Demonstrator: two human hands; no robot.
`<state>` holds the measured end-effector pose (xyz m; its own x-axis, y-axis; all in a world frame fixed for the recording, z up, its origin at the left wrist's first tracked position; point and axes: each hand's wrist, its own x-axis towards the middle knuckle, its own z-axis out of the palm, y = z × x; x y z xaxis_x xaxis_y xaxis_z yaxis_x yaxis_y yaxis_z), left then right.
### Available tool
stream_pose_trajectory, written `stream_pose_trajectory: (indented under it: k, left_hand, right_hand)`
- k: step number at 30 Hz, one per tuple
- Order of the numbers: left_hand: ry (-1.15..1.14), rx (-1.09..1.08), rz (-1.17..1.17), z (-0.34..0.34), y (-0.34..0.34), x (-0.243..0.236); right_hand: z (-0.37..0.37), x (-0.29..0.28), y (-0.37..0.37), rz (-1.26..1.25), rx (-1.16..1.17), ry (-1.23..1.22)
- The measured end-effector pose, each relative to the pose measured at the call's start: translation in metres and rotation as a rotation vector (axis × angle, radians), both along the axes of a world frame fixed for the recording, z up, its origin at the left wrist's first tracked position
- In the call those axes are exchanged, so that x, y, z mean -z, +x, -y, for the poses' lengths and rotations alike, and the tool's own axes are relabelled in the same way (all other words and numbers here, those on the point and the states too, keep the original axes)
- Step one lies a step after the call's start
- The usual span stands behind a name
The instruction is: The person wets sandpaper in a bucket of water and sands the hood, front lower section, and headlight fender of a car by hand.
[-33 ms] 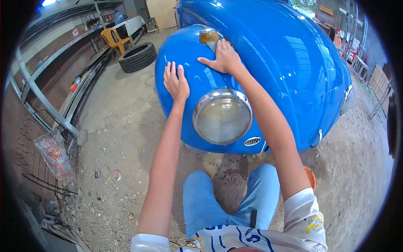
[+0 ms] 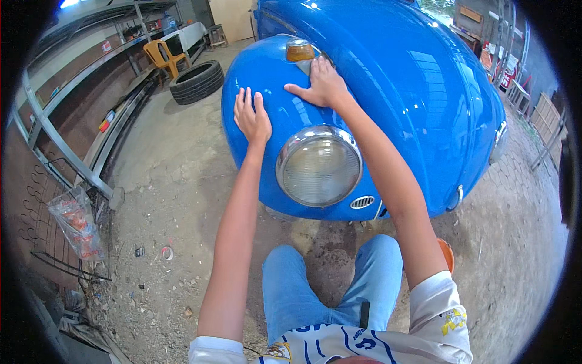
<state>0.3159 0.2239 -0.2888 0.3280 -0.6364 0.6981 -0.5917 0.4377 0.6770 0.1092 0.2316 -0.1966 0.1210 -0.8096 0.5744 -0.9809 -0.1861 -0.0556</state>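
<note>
My left hand [image 2: 251, 116] lies flat on the blue front fender [image 2: 270, 73] of a rounded car, fingers stretched and holding nothing. My right hand [image 2: 324, 84] presses down just below the amber turn-signal lamp [image 2: 299, 51], its thumb stretched to the left. Under its fingers is a thin grey piece [image 2: 306, 65], cloth or paper; the hand hides most of it, so I cannot tell which. The round chrome-rimmed headlight [image 2: 319, 170] sits between my forearms, below both hands. Beneath it is a small oval grille [image 2: 362, 202].
The blue hood [image 2: 400, 79] rises to the right. A loose tyre [image 2: 197, 82] lies on the floor at the back left, near a yellow plastic chair [image 2: 163, 57]. Metal shelving [image 2: 60, 136] lines the left wall. An orange bucket [image 2: 447, 255] stands partly hidden by my right arm.
The whole view has shifted very slightly. Both hands keep their places on the fender.
</note>
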Motion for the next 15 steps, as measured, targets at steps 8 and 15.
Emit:
stream_pose_trajectory:
  k: [8, 15]
  left_hand:
    - [0.195, -0.120, 0.149, -0.008, -0.015, -0.018]
    - [0.356, -0.111, 0.083, -0.021, -0.048, -0.038]
  right_hand:
    - [-0.075, 0.060, -0.029, 0.232, -0.184, -0.399]
    - [-0.070, -0.006, -0.059, 0.404, -0.290, -0.231]
